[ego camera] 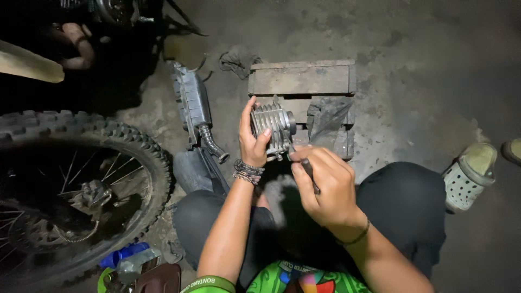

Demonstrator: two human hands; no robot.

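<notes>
Finned cylinder [273, 126] is clasped in the left hand [251, 142], thumb across the fins, held above the knees before a wooden crate [302, 81]. A thin dark tool [309, 172] is pinched in the right hand [324, 187], tip laid at the cylinder's lower edge. Light, flat strokes are judged best, cylinder kept steady. A knobby wheel [81, 184] is seen left, a grey airbox [193, 103] on the floor beside.

wheel [70, 195] left | wooden block [302, 81] ahead | cylinder [273, 129] before block
</notes>
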